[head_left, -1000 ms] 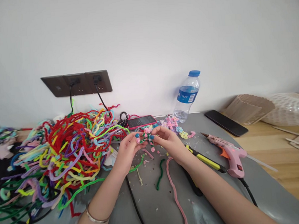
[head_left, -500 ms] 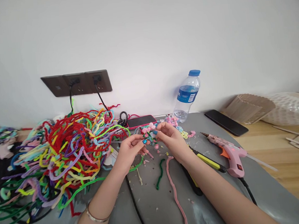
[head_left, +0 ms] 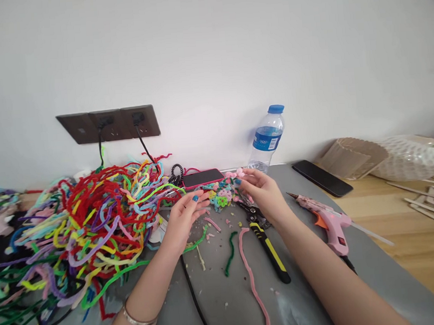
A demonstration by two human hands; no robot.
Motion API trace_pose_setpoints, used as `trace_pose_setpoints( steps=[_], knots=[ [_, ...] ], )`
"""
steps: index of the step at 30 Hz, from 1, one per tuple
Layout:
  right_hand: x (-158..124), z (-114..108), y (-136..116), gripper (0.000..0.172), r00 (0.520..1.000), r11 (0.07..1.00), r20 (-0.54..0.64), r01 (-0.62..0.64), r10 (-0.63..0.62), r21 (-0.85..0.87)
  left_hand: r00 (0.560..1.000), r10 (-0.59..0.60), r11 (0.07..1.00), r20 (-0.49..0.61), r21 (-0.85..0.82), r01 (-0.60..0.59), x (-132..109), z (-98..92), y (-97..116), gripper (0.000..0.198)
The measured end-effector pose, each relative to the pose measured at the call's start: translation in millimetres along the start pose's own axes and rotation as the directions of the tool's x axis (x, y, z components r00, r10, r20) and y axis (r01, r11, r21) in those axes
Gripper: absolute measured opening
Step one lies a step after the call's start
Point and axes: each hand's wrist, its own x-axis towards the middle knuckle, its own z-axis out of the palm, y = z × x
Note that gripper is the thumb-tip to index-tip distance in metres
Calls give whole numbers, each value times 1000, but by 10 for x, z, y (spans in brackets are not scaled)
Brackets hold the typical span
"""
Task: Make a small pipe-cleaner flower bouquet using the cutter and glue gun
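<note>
A: Where's the pink-and-green fuzzy piece (head_left: 236, 175)?
B: At the tips of the right hand (head_left: 263, 188). The thumb and fingers are pinched close together on its edge. It's by some bright fuzzy flowers (head_left: 223, 199), but I can't tell if it touches them.
A: And the left hand (head_left: 184, 217)?
B: It's on the other side of the flowers. Its fingers are a bit bent and part way open, and I can't see anything in them.
A: What's close by?
B: The pliers (head_left: 269, 248) with yellow and black handles lie under the right hand. Left of them are a long pink strip (head_left: 251, 277) and a short dark green strip (head_left: 230, 254).
A: What's farther out?
B: A phone with a pink edge (head_left: 203, 178) lies behind the flowers. The water bottle (head_left: 267, 141) leans on the wall. A big messy heap of fuzzy sticks (head_left: 104, 216) is on the left. The pink glue gun (head_left: 334, 227) is on the right, and a black phone (head_left: 322, 177) lies behind it.
</note>
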Motion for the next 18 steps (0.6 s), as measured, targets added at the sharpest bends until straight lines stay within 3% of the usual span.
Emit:
trace_pose_setpoints(
  steps=[4,7,12,18],
  knots=[
    [106,-186,-52,45,985,995,-146,93,-95,-24,999,31,999,-16,-18,-31,-9,11,23,38],
    [107,-202,-85,47,987,997,-140,80,-77,15,998,54,999,-33,-5,-54,-10,19,13,39],
    [11,-62,-121,47,996,998,82,-21,17,52,992,116,989,-39,99,-112,12,9,-36,37],
    [-107,113,-100,36,929,998,369,-16,37,-59,991,132,971,7,201,-131,12,23,-10,37]
  ],
)
